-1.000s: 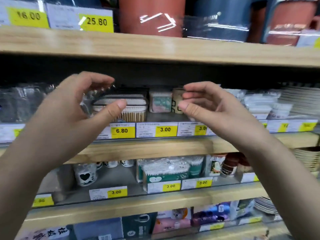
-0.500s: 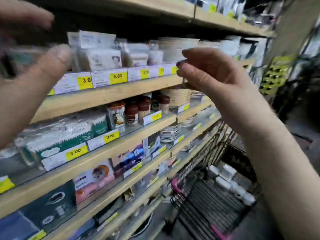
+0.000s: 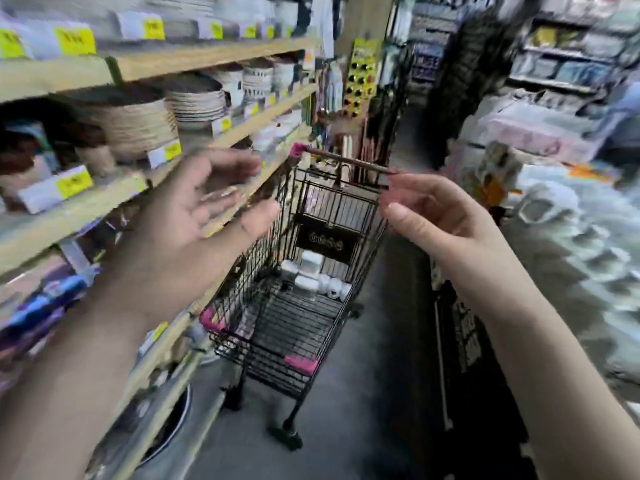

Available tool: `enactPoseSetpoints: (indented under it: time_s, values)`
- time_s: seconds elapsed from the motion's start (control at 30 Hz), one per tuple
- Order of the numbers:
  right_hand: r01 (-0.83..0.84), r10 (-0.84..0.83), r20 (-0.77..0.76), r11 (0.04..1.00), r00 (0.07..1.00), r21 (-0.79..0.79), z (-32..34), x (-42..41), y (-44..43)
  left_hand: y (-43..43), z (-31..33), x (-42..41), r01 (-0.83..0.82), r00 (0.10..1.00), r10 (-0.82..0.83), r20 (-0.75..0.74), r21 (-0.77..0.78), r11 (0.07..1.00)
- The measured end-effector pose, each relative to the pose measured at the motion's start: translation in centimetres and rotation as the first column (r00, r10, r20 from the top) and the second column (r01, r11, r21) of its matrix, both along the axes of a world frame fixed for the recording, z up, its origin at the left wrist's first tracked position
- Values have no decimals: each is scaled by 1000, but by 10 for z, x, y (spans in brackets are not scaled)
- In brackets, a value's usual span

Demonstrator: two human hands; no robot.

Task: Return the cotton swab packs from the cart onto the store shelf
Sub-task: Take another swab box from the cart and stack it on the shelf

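A small black wire cart with pink trim stands in the aisle ahead of me. Several white cotton swab packs lie at the far end of its basket. My left hand is raised in front of the wooden store shelf, palm up, fingers spread, holding nothing. My right hand hovers above the cart's right side, fingers loosely curled and apart, empty. Both hands are well above the packs. The view is blurred by motion.
The shelf on the left carries woven baskets, stacked plates and yellow price tags. Bagged goods pile up on the right of the aisle. A display rack stands behind the cart. Grey floor surrounds the cart.
My view has swung right and down from the shelf to the cart. Both hands came away from the shelf with nothing in them and now hang over the cart.
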State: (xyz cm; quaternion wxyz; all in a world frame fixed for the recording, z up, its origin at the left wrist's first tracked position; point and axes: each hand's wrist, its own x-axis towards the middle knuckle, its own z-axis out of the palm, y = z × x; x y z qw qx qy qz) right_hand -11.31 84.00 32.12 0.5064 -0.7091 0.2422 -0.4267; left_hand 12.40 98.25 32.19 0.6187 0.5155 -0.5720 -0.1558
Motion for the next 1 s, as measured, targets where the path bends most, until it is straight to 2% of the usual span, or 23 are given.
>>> enactPoseSetpoints:
  time_s: [0.07,0.23,0.47,0.73,1.0]
  values:
    - [17,-17,-29,1000,999,18,-13,-21,-22,-32,-19,-21,36,999,-37,31,59,998]
    - [-14,20,-78,996,997,87,-47,-59,-90,-107,-49,-56,52,999,-49,-19,160,986]
    - [-61,78,-129,989,988,132,-93,-71,-176,-179,-89,-68,-9,999,18,-27,298,954]
    - [-93,129,-199,980,972,178,-131,-30,-256,-240,-134,-28,-84,995,99,-14,425,901]
    - [-140,215,-315,959,924,246,-159,55,-344,-316,-184,42,-105,986,159,-46,570,815]
